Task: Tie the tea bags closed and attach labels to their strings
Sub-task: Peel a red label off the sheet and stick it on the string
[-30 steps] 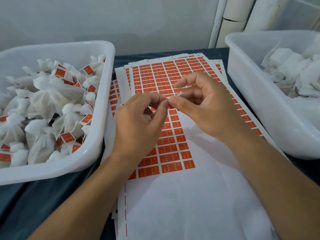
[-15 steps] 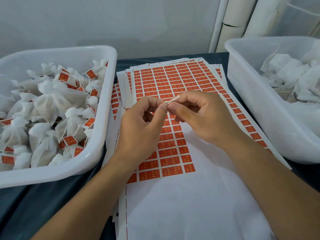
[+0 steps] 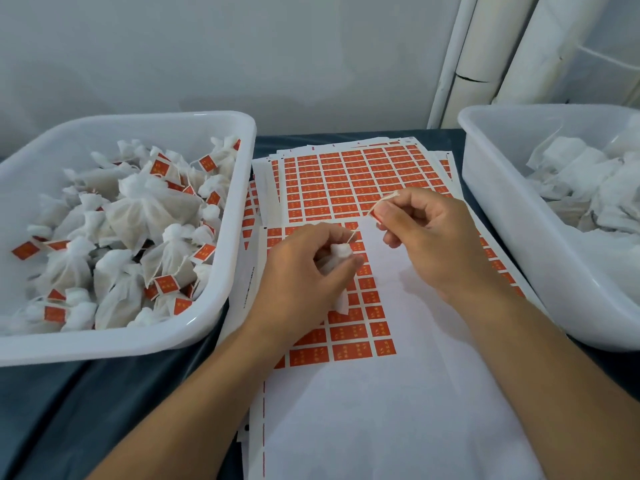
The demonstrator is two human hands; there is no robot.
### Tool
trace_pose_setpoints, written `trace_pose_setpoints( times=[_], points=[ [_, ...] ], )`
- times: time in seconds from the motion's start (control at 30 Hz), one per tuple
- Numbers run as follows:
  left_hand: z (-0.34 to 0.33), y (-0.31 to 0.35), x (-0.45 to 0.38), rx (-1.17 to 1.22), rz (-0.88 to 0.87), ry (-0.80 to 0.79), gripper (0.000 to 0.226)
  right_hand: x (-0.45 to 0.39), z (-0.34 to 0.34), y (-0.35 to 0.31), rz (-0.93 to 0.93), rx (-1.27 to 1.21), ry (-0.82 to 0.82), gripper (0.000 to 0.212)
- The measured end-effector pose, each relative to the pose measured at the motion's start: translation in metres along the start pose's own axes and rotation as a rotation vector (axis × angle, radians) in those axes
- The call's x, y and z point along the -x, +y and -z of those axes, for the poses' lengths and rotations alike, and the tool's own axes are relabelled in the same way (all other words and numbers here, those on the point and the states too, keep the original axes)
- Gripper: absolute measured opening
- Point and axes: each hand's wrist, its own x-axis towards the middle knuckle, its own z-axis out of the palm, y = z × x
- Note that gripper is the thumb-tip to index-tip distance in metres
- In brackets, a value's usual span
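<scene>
A plain pale grey wall [image 3: 242, 53] fills the back of the view, lit softly and evenly, with only faint shadows across it. At the far right corner several white pipes [image 3: 485, 53] rise side by side against the wall, one showing a dark crack or joint line across it. The wall meets the far edge of the tabletop [image 3: 69, 403], which is covered in a dark blue-grey sheet with a slight sheen and a few creases near its front left corner.

Tea bag [image 3: 337, 258] mostly hidden in left hand [image 3: 304, 271]; label print unreadable.
</scene>
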Motion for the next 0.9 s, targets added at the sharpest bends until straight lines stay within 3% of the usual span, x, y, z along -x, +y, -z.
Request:
trace_pose_setpoints(
  times=[0.17, 0.27, 0.33, 0.43, 0.53, 0.57, 0.63, 0.77, 0.9],
  points=[
    [0.005, 0.009, 0.002, -0.026, -0.003, -0.003, 0.016, -0.001, 0.004, 0.0, -0.08, -0.067, -0.019, 0.015],
    [0.011, 0.011, 0.007, -0.06, -0.015, -0.024, 0.024, -0.004, 0.008, 0.003, -0.164, -0.192, -0.103, 0.022],
    [0.017, 0.015, 0.01, -0.085, -0.022, 0.003, 0.025, -0.01, 0.014, 0.014, -0.212, -0.343, -0.24, 0.036],
    [0.027, 0.028, 0.016, -0.016, 0.008, 0.055, 0.02, -0.022, 0.025, 0.049, -0.287, -0.635, -0.639, 0.041],
    [0.044, 0.042, 0.026, 0.047, 0.054, 0.094, 0.018, -0.031, 0.025, 0.089, -0.426, -0.816, -0.84, 0.053],
    [0.051, 0.046, 0.029, 0.07, 0.064, 0.092, 0.018, -0.027, 0.02, 0.102, -0.522, -0.87, -0.86, 0.063],
    [0.067, 0.056, 0.035, 0.056, 0.028, 0.065, 0.021, -0.032, 0.01, 0.13, -0.531, -0.828, -0.846, 0.075],
    [0.117, 0.074, 0.04, -0.085, -0.124, 0.116, 0.022, -0.04, 0.0, 0.148, -0.465, -0.633, -0.793, 0.056],
    [0.183, 0.054, 0.033, -0.17, 0.046, 0.123, 0.018, -0.029, 0.012, 0.103, -0.514, -0.58, -0.697, 0.063]
  ],
)
